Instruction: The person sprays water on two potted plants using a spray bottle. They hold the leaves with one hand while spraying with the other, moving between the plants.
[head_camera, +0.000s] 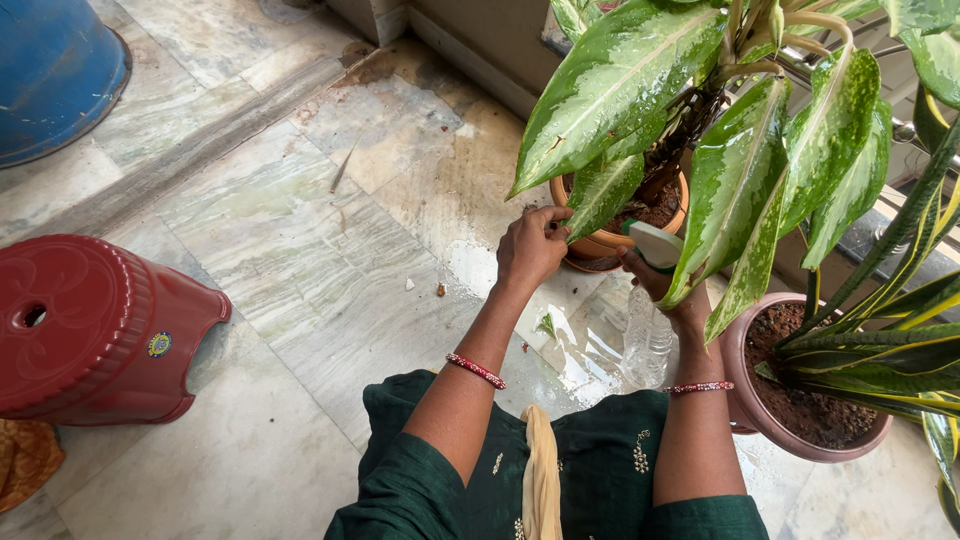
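Your left hand (533, 247) is curled at the near rim of the orange pot (612, 238), fingers folded in and pressing on a drooping leaf (601, 190) of the variegated plant (640, 80); you seem to be pinching that leaf between thumb and fingertips, though the fingertips are partly hidden behind it. Your right hand (668, 290) sits just right of the left, close under another long leaf (735, 190), with its fingers wrapped around a small pale green and white object (655, 245) whose kind I cannot tell. Most of that hand is covered by foliage, so the exact grip is unclear beyond the fact that it is closed on the object.

The orange pot stands on the wet marble floor (300, 230) just beyond your hands, against the far wall. To its right and nearer you is a pink pot (745, 400) filled with dark soil, holding a plant with stiff striped blades (880, 330). A clear plastic bottle (648, 340) lies on the floor between your forearms, just beside the pink pot. You wear a red bangle (476, 370) on each wrist and dark green sleeves. Well to the left, a red stool (90, 330) lies tipped on its side, and a blue drum (50, 70) stands at the far left corner.
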